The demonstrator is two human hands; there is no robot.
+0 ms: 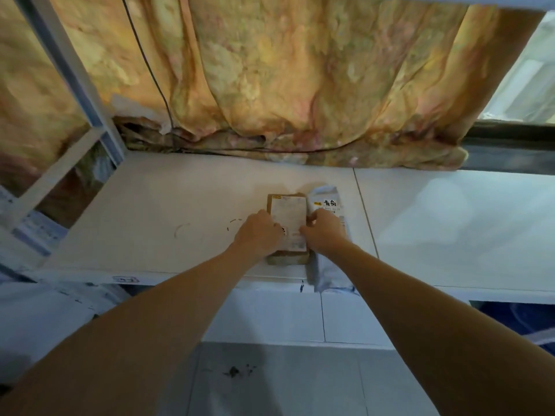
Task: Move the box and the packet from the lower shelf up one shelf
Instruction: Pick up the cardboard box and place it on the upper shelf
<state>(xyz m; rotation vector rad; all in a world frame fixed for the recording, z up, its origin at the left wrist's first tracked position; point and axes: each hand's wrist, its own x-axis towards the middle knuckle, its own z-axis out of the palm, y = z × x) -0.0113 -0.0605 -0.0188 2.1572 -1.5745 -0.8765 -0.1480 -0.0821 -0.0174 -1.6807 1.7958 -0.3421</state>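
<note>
- The brown cardboard box (287, 226), with a white shipping label on top, lies flat on the white shelf (156, 211), close to its front edge.
- The grey plastic packet (326, 205) lies just right of the box, touching it, its near end hanging past the shelf's front edge.
- The left hand (259, 235) rests on the box's left side, fingers curled over the label.
- The right hand (325, 233) sits over the seam between box and packet; whether either grip has clenched, I cannot tell.
- A yellow patterned curtain (270, 70) hangs behind.
</note>
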